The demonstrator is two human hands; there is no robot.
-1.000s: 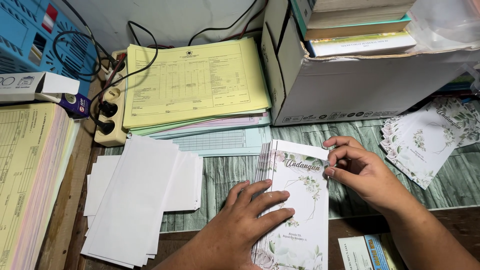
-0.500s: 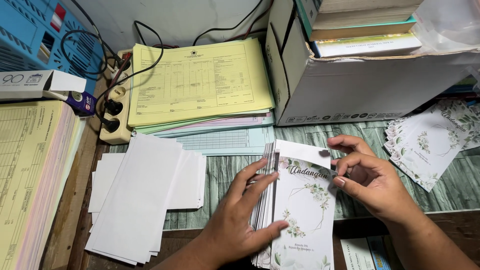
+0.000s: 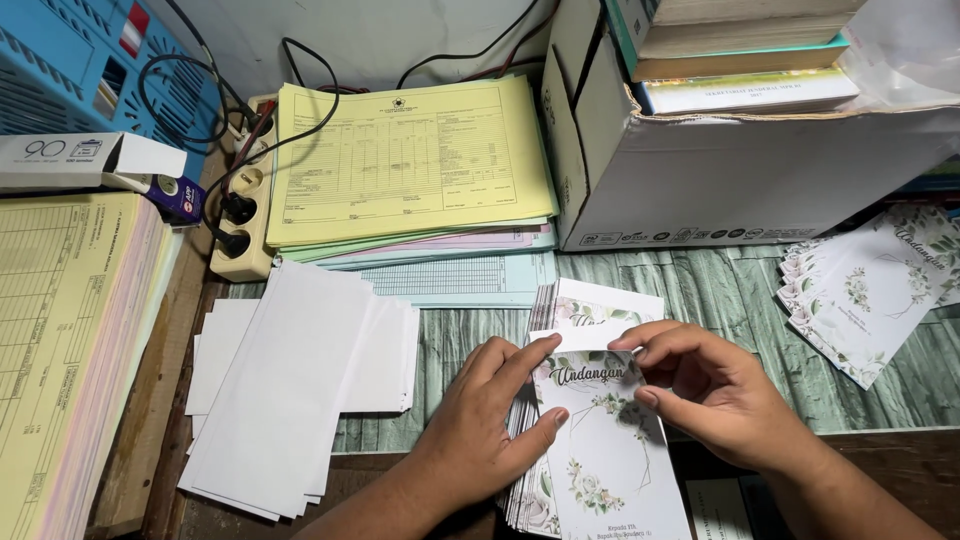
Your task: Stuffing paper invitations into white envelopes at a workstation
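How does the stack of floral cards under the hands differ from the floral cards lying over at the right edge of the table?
The stack of floral cards sits squared up and lengthwise toward the camera; the cards at the right edge lie fanned out and tilted. The left hand and right hand touch the stack; no hand touches the fanned cards. The stack's top card is slid partly off, baring the next card. Both share a white face with green floral print.

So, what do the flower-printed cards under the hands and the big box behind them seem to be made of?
The floral cards look like thin white card stock with a printed, slightly smooth face; the stack edge shows many stiff sheets. The box looks like white-faced cardboard, matte, judging by its folded flap and corner.
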